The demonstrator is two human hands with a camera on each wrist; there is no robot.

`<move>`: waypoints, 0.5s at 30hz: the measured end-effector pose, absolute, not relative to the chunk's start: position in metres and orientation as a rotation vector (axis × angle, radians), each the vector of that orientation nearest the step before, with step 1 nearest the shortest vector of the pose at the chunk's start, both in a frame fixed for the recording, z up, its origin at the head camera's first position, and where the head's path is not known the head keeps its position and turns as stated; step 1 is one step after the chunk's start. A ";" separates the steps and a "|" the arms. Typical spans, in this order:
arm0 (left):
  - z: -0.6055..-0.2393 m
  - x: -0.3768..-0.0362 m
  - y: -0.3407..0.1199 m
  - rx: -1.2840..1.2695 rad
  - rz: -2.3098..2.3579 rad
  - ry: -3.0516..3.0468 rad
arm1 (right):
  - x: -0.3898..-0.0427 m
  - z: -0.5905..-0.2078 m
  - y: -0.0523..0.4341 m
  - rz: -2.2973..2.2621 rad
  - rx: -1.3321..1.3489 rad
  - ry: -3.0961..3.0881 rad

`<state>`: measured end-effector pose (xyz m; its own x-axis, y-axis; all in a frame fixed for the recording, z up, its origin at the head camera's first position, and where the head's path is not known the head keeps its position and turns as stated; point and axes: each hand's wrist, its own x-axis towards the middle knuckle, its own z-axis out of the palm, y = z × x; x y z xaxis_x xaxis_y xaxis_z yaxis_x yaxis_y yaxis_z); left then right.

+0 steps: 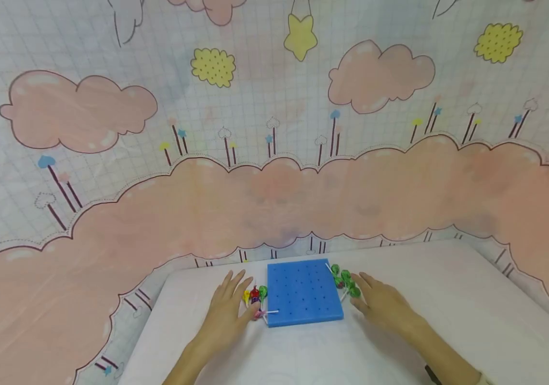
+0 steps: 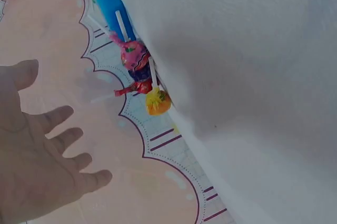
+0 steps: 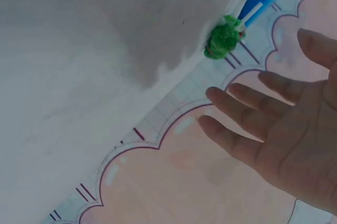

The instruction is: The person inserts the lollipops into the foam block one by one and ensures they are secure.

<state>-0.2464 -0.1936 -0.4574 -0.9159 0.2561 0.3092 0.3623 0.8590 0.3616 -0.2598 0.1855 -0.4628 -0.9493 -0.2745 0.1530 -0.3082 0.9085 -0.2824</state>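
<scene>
A blue square board [image 1: 305, 293] dotted with small holes lies on the white table. Wrapped lollipops in yellow, red [image 1: 254, 292], purple, pink and green are bunched along its left side, one white stick reaching over the board. At its right side is a cluster of green-wrapped lollipops [image 1: 346, 276]. My left hand [image 1: 226, 313] is beside the mixed bunch, fingers spread; the left wrist view shows this hand [image 2: 47, 150] holding nothing. My right hand [image 1: 390, 305] is beside the green cluster, and in the right wrist view its fingers [image 3: 237, 108] are extended around nothing.
The white table [image 1: 313, 353] extends in front of the board and to both sides. Behind it hangs a patterned cloth [image 1: 279, 203] with pink clouds and stars, meeting the table's back edge just past the board.
</scene>
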 end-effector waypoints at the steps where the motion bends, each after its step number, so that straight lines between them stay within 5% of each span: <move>1: -0.459 -0.248 -0.192 -0.500 -0.608 -2.780 | -0.261 -0.464 0.185 0.462 0.439 -2.951; 15: -0.472 -0.262 -0.173 -0.869 -0.440 -2.871 | -0.282 -0.469 0.177 0.557 0.236 -2.903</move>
<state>-0.2620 -0.1728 -0.4717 -0.8301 0.5253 0.1869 0.5572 0.7941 0.2427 -0.2816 0.1770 -0.4695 -0.9720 -0.1217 0.2009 -0.1874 0.9174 -0.3511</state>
